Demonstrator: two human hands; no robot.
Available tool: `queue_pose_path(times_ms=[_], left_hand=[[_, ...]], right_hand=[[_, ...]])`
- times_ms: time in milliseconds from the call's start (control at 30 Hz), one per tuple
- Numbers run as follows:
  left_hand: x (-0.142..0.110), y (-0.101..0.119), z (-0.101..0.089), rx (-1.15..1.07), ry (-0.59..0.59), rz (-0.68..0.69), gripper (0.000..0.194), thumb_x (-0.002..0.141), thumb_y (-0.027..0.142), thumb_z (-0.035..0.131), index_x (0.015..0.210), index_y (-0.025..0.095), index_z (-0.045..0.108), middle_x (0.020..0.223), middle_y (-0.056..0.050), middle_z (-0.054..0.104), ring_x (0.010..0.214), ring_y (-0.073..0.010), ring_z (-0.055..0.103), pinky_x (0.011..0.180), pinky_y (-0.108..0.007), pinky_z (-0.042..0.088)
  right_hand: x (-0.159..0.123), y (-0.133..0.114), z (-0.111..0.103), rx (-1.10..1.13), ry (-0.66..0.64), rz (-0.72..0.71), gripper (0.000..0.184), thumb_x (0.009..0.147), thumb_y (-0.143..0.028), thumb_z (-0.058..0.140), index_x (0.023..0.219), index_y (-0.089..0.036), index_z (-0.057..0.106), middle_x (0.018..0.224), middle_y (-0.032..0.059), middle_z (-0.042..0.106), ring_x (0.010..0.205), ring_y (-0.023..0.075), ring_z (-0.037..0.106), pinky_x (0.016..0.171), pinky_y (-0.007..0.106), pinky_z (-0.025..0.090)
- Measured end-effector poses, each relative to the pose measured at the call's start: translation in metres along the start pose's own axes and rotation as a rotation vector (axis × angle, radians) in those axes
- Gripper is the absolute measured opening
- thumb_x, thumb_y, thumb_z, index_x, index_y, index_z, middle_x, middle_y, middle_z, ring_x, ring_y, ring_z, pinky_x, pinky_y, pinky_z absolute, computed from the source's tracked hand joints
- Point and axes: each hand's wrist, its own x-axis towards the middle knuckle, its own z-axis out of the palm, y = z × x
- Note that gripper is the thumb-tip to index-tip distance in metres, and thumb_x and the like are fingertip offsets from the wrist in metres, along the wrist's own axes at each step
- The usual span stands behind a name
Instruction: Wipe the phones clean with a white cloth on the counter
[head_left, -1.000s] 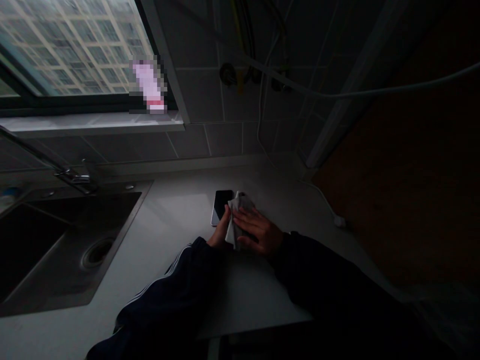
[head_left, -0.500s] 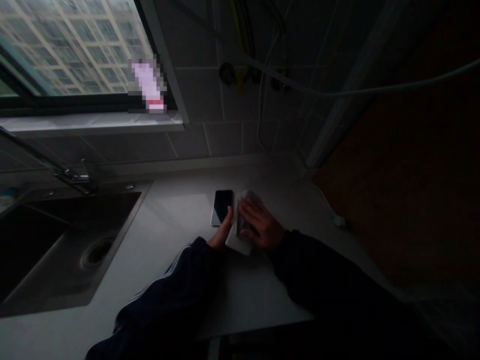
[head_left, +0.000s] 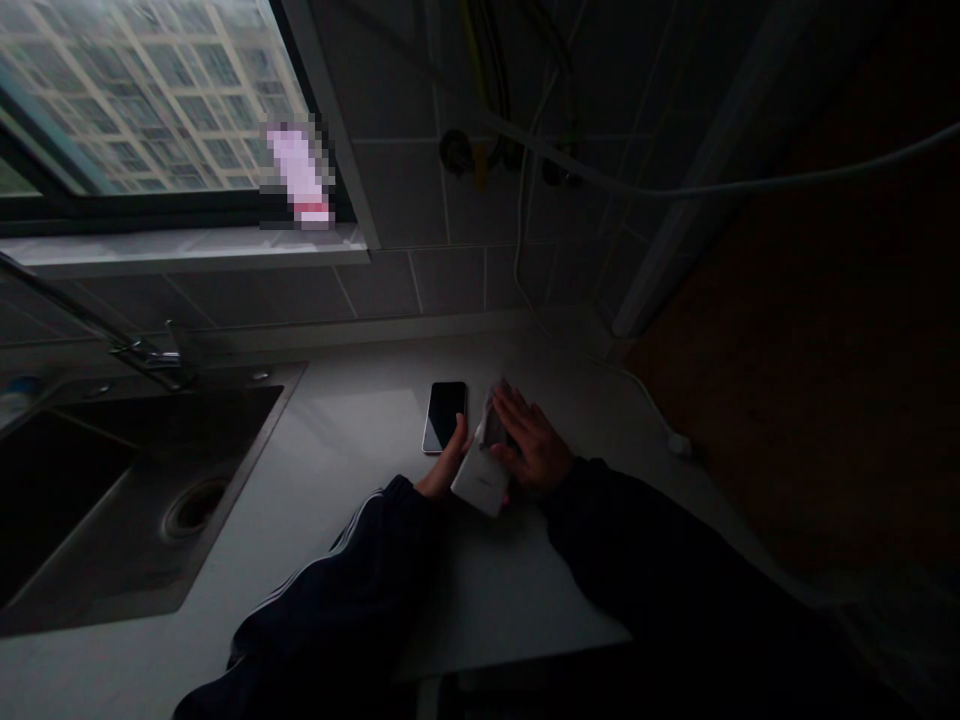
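Note:
My left hand (head_left: 446,465) is closed round the edge of a white, flat, phone-shaped slab (head_left: 480,485) with faint lettering, its thumb along the left side. Against the upper part of the slab, my right hand (head_left: 536,445) presses a thin greyish wipe (head_left: 493,432) under its fingers. Much of the wipe is covered by that hand, and dim light blurs its edges. Just left of my left thumb, a black-screened phone (head_left: 444,415) lies flat on the white counter (head_left: 360,430).
A steel sink (head_left: 172,590) with a faucet (head_left: 150,355) is set into the counter at left. A white cable (head_left: 645,390) runs down the wall onto the counter's right side, ending at a plug (head_left: 679,444). A pixelated pink item (head_left: 300,170) stands on the windowsill.
My right hand has shifted slightly to the right across the slab with the wipe, baring more of its white lower face. My left hand and the black-screened phone stay in place.

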Motion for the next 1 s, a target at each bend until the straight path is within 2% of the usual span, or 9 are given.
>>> queue_pose_path(times_ms=[100,233,367,467,533,667,833,900,1000], left_hand=[[-0.001,0.000,0.000,-0.013,-0.025,0.050,0.069,0.101,0.061,0.028,0.153,0.020,0.045,0.123,-0.014,0.073,0.109,-0.0281,0.072,0.100,-0.039,0.052],[0.002,-0.001,0.005,-0.053,-0.001,0.187,0.067,0.104,0.055,0.031,0.157,0.015,0.038,0.130,-0.013,0.070,0.119,-0.0232,0.067,0.106,-0.031,0.047],[0.005,0.000,0.003,-0.056,-0.002,0.122,0.071,0.104,0.057,0.021,0.155,0.013,0.041,0.124,-0.016,0.072,0.111,-0.0265,0.071,0.098,-0.036,0.052],[0.004,0.002,-0.004,-0.023,-0.080,0.053,0.073,0.101,0.064,0.026,0.152,0.017,0.047,0.117,-0.015,0.074,0.102,-0.0298,0.074,0.090,-0.039,0.056],[0.004,0.002,-0.011,0.008,-0.126,0.027,0.075,0.098,0.069,0.029,0.150,0.019,0.050,0.112,-0.014,0.075,0.099,-0.0306,0.074,0.086,-0.039,0.057],[0.008,0.002,-0.022,0.030,-0.127,0.043,0.080,0.095,0.072,0.032,0.150,0.016,0.049,0.114,-0.016,0.075,0.100,-0.0301,0.074,0.088,-0.038,0.056],[0.012,0.003,-0.024,0.008,-0.123,0.073,0.077,0.099,0.066,0.033,0.153,0.013,0.044,0.123,-0.017,0.072,0.106,-0.0280,0.072,0.096,-0.037,0.053],[0.012,0.003,-0.024,-0.003,-0.115,0.082,0.076,0.099,0.066,0.032,0.153,0.014,0.044,0.123,-0.017,0.072,0.106,-0.0274,0.072,0.096,-0.036,0.053],[0.012,0.001,-0.026,-0.014,-0.152,0.074,0.075,0.097,0.068,0.037,0.152,0.017,0.047,0.121,-0.016,0.073,0.104,-0.0281,0.073,0.094,-0.037,0.055]], right_hand=[[-0.001,0.000,0.004,0.019,-0.002,-0.067,0.072,0.103,-0.056,0.037,0.159,-0.011,0.029,0.164,0.0179,0.031,0.156,0.0346,0.018,0.120,0.064,0.028],[-0.002,-0.006,0.008,0.038,-0.081,-0.202,0.068,0.103,-0.055,0.040,0.157,-0.013,0.036,0.160,0.0152,0.040,0.154,0.0328,0.026,0.122,0.061,0.027],[-0.001,-0.004,0.007,-0.010,-0.060,-0.068,0.069,0.103,-0.052,0.041,0.160,-0.015,0.030,0.164,0.0156,0.032,0.154,0.0337,0.026,0.120,0.063,0.029],[0.000,-0.003,0.004,-0.051,-0.047,0.094,0.071,0.103,-0.050,0.041,0.162,-0.017,0.020,0.167,0.0145,0.023,0.155,0.0349,0.022,0.119,0.069,0.024],[0.000,-0.003,0.003,-0.053,-0.048,0.146,0.071,0.103,-0.050,0.040,0.163,-0.017,0.019,0.168,0.0137,0.021,0.155,0.0353,0.020,0.119,0.070,0.021],[0.000,-0.006,0.008,-0.010,-0.036,0.113,0.070,0.103,-0.053,0.040,0.160,-0.014,0.028,0.167,0.0141,0.024,0.155,0.0346,0.021,0.120,0.066,0.024],[-0.001,-0.009,0.015,0.024,0.011,-0.042,0.066,0.101,-0.060,0.039,0.151,-0.017,0.046,0.157,0.0143,0.044,0.151,0.0337,0.032,0.119,0.071,0.016],[-0.001,-0.010,0.013,0.024,0.006,-0.044,0.064,0.102,-0.059,0.039,0.152,-0.019,0.045,0.157,0.0140,0.045,0.151,0.0333,0.034,0.119,0.071,0.015],[-0.001,-0.008,0.007,0.007,-0.001,0.066,0.063,0.104,-0.053,0.037,0.158,-0.021,0.033,0.162,0.0136,0.036,0.152,0.0331,0.030,0.118,0.071,0.020]])
